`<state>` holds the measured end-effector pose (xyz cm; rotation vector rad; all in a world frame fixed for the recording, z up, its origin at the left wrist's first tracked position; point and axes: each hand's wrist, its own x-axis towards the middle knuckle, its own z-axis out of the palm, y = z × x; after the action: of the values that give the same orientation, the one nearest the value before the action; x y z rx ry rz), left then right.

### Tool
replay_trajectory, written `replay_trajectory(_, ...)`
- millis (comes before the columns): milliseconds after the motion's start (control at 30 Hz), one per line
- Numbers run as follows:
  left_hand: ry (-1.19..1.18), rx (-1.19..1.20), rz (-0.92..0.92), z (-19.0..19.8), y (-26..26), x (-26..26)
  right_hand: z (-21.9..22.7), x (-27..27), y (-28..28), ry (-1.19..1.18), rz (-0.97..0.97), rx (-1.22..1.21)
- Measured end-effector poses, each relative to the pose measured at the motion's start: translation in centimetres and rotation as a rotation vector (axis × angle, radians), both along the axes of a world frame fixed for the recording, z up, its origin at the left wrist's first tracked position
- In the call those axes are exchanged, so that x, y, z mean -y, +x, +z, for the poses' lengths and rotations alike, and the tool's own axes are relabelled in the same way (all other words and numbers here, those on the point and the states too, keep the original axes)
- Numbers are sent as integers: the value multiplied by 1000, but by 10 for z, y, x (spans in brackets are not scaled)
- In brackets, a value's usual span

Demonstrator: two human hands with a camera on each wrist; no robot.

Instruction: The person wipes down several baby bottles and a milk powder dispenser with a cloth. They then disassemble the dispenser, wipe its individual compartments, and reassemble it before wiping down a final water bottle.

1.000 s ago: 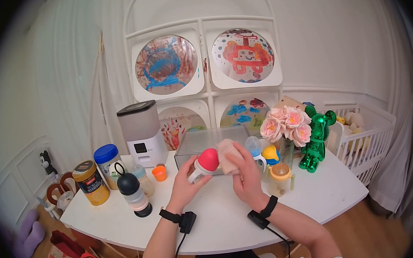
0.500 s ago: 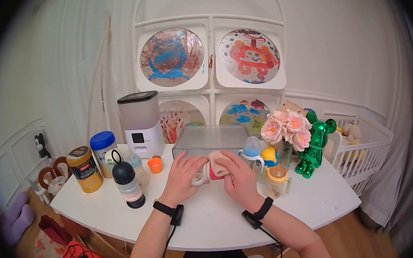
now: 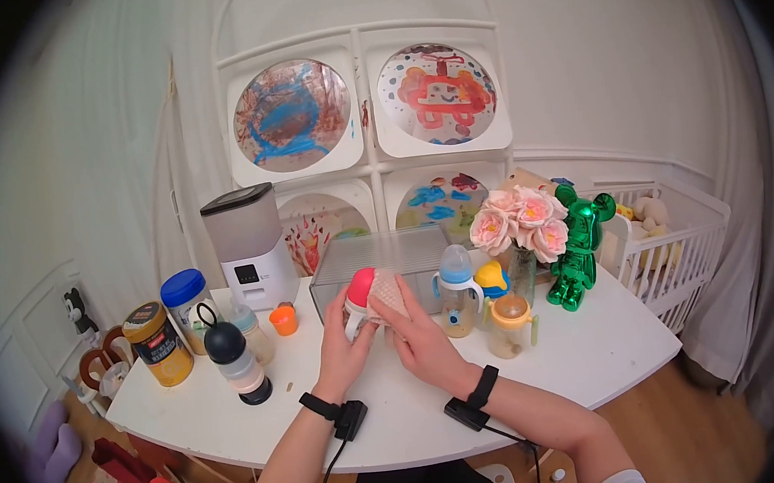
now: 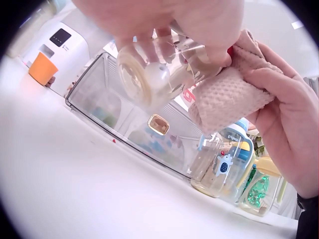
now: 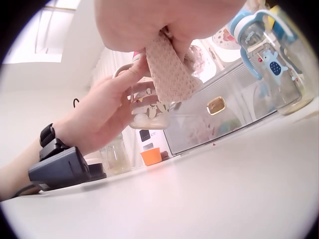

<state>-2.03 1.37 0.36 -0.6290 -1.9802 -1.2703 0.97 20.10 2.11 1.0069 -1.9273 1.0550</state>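
Note:
Above the table's middle, my left hand [image 3: 342,360] grips a clear baby bottle [image 4: 133,82] with a white handle and a pinkish-red cap [image 3: 362,287]. The bottle is tilted, raised off the tabletop. My right hand [image 3: 429,348] pinches a folded pale-pink waffle cloth [image 4: 227,97] against the cap's right side. In the right wrist view the cloth hangs beside the bottle, partly covering it, with the fingers of the left hand wrapped round the body. Part of the cap is hidden under the cloth.
Behind the hands stands a translucent lidded box [image 3: 381,274]. To the right are a blue-topped bottle [image 3: 457,292], a yellow-handled bottle [image 3: 509,330], flowers [image 3: 524,225] and a green bear figure [image 3: 577,257]. Leftward are an orange cup [image 3: 283,320], a black-topped stacked container [image 3: 237,365] and a tin [image 3: 159,346].
The cloth has gone from beside the cap to over it, then round to its right side. The bottle tipped sideways and is now more upright. The head view has shifted.

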Motion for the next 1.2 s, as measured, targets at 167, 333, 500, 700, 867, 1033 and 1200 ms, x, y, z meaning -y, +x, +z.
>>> replay_trajectory(167, 488, 403, -207, 6, 1, 6, 2, -7, 10, 359, -182, 16)
replay_trajectory(333, 584, 402, -274, 9, 0, 10, -28, -4, 6, 761, -369, 117)
replay_trajectory(500, 375, 300, -204, 5, -6, 7, -37, -8, 3, 819, -242, 15)
replay_trajectory(700, 226, 262, -242, 41, -12, -8, -33, -7, 13, 845, -181, -76)
replay_trajectory(867, -173, 353, -471, 70, -10, -24, -46, 1, 9, 771, -129, -92)
replay_trajectory(1033, -311, 366, -552, 70, -3, -66, -45, 2, 9, 807, -93, -101)
replay_trajectory(1200, -435, 426, -378, 74, -1, -85, -57, 2, 3, 786, -103, -139)
